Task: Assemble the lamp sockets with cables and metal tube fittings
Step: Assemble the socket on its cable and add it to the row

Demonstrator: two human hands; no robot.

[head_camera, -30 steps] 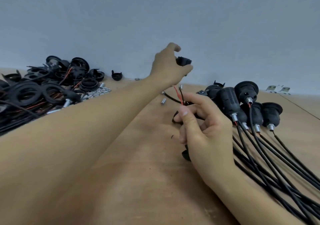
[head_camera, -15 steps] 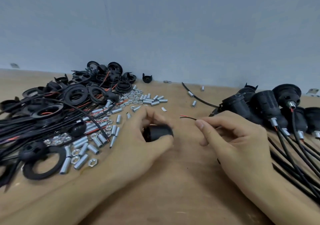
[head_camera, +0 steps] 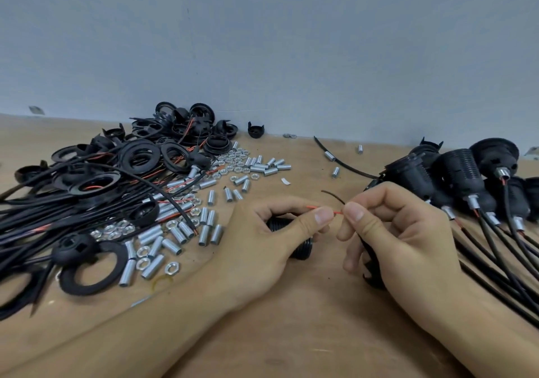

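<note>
Fingers of the left hand [head_camera: 262, 240] curl around a black socket [head_camera: 294, 243], thumb pinching the red wire [head_camera: 320, 209]; the right hand [head_camera: 402, 232] pinches both wires.

Both bare forearms enter from the bottom of the frame and converge toward its lower centre. The left hand [head_camera: 264, 242] lies left of centre, back turned up and outward, fingers curled round a black ribbed plastic socket body [head_camera: 294, 239] in its palm, while its thumb and forefinger pinch a thin red wire [head_camera: 320, 209]. The right hand [head_camera: 408, 240] sits just right of centre, fingers curled, thumb and forefinger pinching the same wire close beside the left thumb, the two thumbs nearly touching.
</note>
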